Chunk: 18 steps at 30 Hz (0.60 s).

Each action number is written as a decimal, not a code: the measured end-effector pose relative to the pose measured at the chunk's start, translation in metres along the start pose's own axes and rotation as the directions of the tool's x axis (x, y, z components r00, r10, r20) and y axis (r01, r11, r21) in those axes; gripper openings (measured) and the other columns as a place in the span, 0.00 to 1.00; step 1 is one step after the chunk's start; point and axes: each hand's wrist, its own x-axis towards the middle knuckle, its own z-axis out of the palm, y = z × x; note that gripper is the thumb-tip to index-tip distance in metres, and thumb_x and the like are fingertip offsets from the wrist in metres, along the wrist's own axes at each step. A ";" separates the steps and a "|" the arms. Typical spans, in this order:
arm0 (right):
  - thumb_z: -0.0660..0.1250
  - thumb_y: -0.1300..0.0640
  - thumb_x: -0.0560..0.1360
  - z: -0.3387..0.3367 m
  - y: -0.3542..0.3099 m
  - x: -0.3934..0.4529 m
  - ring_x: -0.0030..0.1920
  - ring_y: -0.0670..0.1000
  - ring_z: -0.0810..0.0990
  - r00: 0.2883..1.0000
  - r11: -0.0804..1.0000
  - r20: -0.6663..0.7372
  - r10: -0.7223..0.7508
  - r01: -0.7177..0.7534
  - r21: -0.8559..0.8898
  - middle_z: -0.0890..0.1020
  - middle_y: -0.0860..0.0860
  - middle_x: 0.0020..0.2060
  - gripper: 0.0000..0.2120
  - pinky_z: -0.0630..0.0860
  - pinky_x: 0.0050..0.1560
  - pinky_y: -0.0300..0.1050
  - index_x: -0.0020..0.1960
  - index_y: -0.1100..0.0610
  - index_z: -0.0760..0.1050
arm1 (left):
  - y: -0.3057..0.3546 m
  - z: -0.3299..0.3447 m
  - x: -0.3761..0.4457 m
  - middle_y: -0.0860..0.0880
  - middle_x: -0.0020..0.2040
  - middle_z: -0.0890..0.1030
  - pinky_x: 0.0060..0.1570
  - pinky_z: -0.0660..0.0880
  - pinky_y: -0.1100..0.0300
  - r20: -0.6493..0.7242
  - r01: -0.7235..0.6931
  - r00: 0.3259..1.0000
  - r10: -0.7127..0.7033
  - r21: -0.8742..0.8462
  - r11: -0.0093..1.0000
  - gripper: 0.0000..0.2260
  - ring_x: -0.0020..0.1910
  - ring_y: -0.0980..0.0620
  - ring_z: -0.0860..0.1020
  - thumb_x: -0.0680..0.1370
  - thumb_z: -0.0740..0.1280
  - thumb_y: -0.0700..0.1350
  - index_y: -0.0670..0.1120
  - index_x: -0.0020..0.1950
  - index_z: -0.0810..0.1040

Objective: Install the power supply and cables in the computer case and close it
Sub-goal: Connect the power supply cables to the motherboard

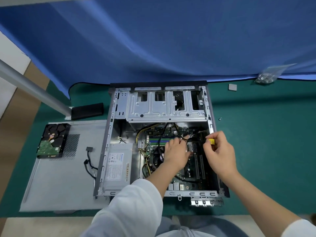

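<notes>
White sleeves nearest the camera, both arms reaching into the open computer case (160,100), which lies on its side on a green mat (265,134). Left hand (176,155) is down over the motherboard (193,168), fingers curled among black cables (184,136); can't tell whether it actually holds one. Right hand (219,151) pinches a small yellow-tipped tool (211,141) between thumb and fingers, at the case's right edge. Power supply (118,165) already sits inside, lower-left corner of the case, label up, yellow and black wires running from it toward the board. Case side panel (59,182) lies flat just left of the case, with a hard drive (53,140) on top and a loose black cable (89,161) beside it. Bag of screws (265,77) far right by the blue cloth (153,40); a single screw (220,118) near the case.
</notes>
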 end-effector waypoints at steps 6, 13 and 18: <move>0.63 0.56 0.73 0.001 0.002 0.001 0.29 0.42 0.73 0.999 0.998 0.016 -0.031 0.032 -0.045 0.77 0.42 0.28 0.08 0.66 0.28 0.42 0.41 0.43 0.67 | -0.007 -0.001 0.008 0.49 0.77 0.56 0.68 0.57 0.47 0.215 -0.190 0.970 0.114 0.381 0.905 0.27 0.72 0.43 0.57 0.79 0.59 0.43 0.51 0.77 0.55; 0.63 0.55 0.72 0.002 0.004 0.002 0.31 0.42 0.74 0.999 0.997 0.027 -0.042 0.044 -0.061 0.77 0.43 0.29 0.08 0.67 0.29 0.41 0.41 0.42 0.68 | -0.013 0.007 0.003 0.49 0.77 0.58 0.70 0.54 0.49 0.134 -0.222 0.974 0.182 0.409 0.885 0.28 0.75 0.43 0.54 0.77 0.60 0.41 0.48 0.77 0.58; 0.63 0.55 0.72 0.004 0.006 0.002 0.32 0.45 0.74 0.996 0.993 0.032 -0.077 0.080 -0.086 0.76 0.45 0.27 0.07 0.70 0.31 0.44 0.41 0.44 0.67 | -0.017 0.008 0.003 0.47 0.67 0.73 0.67 0.57 0.55 -0.012 -0.221 0.974 0.228 0.198 0.955 0.25 0.66 0.47 0.68 0.75 0.60 0.37 0.46 0.73 0.66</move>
